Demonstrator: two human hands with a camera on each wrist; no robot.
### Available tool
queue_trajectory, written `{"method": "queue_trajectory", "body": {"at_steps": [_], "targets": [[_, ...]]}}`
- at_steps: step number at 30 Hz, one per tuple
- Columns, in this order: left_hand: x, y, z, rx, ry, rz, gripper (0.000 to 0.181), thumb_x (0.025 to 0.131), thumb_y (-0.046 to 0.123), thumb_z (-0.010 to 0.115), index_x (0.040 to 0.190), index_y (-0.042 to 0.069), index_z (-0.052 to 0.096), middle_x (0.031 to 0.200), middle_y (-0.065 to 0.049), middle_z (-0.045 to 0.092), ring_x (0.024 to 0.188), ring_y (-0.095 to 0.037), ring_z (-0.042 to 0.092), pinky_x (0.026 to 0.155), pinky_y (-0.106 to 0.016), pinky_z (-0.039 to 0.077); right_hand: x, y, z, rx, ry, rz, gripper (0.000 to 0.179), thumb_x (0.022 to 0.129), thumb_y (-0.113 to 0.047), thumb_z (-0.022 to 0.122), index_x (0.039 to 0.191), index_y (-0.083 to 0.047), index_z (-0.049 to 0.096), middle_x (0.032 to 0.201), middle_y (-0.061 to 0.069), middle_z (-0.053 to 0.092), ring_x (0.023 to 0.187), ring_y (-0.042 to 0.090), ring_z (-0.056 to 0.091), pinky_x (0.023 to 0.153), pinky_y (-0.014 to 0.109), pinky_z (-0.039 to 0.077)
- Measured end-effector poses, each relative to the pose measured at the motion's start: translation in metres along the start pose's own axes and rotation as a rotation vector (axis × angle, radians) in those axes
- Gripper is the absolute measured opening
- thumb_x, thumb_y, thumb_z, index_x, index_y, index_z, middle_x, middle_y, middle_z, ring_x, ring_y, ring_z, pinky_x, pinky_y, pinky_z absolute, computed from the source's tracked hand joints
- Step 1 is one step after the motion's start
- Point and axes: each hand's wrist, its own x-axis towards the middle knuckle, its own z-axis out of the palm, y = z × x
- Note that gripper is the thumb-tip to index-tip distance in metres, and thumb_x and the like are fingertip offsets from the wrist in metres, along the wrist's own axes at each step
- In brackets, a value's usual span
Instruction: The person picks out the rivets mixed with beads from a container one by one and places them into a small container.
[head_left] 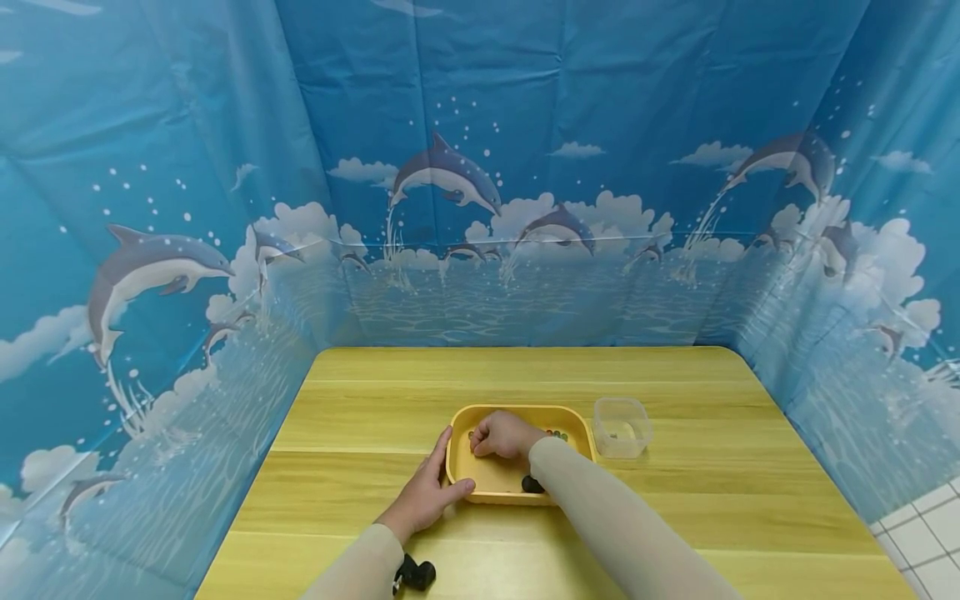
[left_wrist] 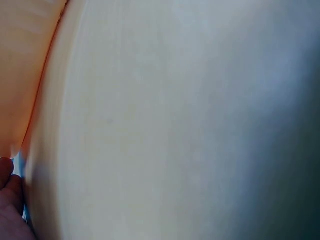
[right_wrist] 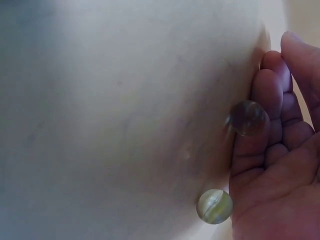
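A shallow yellow tray [head_left: 491, 479] sits on the table, with my left hand [head_left: 426, 493] at its near left corner. That hand's thumb lies over the near rim while the fingers hold the outside of the left wall. Inside the tray my right hand [head_left: 506, 435] reaches down toward the left end, fingers loosely bent. Close to these fingers, the right wrist view shows a dark marble [right_wrist: 247, 118] and a clear marble with a yellow swirl [right_wrist: 214, 206]. Several coloured marbles [head_left: 557, 434] lie at the tray's right end, partly behind the right wrist.
A clear plastic box [head_left: 622, 427] stands just right of the tray; its contents are hard to make out. The wooden table [head_left: 360, 400] is bordered by blue dolphin-printed curtains [head_left: 487, 292]. Black wrist devices show at the left sleeve [head_left: 414, 573] and right wrist.
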Motion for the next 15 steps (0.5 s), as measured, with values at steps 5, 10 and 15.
{"method": "queue_trajectory", "body": {"at_steps": [5, 10, 15], "targets": [[-0.0008, 0.0021, -0.0002, 0.007, 0.006, -0.005, 0.1, 0.101, 0.045, 0.07, 0.171, 0.034, 0.0, 0.174, -0.02, 0.021, 0.158, -0.044, 0.028, 0.124, -0.062, 0.029, 0.0008, 0.0024, 0.0011, 0.018, 0.001, 0.012, 0.01, 0.096, -0.014, 0.078, 0.087, -0.018, 0.079, 0.084, -0.007, 0.071, 0.073, 0.012, 0.054, 0.069, 0.025, 0.046], [-0.0022, 0.0059, -0.0007, 0.013, 0.011, -0.006, 0.099, 0.101, 0.045, 0.071, 0.171, 0.036, 0.001, 0.173, -0.02, 0.023, 0.156, -0.046, 0.029, 0.123, -0.065, 0.031, 0.0004, 0.002, 0.0001, 0.04, -0.003, 0.009, 0.009, 0.096, -0.013, 0.078, 0.088, -0.017, 0.079, 0.083, -0.007, 0.071, 0.071, 0.012, 0.053, 0.067, 0.025, 0.045], [-0.0027, 0.0074, -0.0011, 0.003, 0.007, -0.001, 0.1, 0.101, 0.044, 0.071, 0.171, 0.032, 0.001, 0.173, -0.02, 0.024, 0.156, -0.045, 0.03, 0.123, -0.064, 0.031, -0.0008, 0.0008, -0.0012, 0.055, -0.019, 0.001, 0.008, 0.096, -0.013, 0.077, 0.089, -0.015, 0.079, 0.082, -0.007, 0.07, 0.07, 0.011, 0.052, 0.065, 0.023, 0.044]]}}
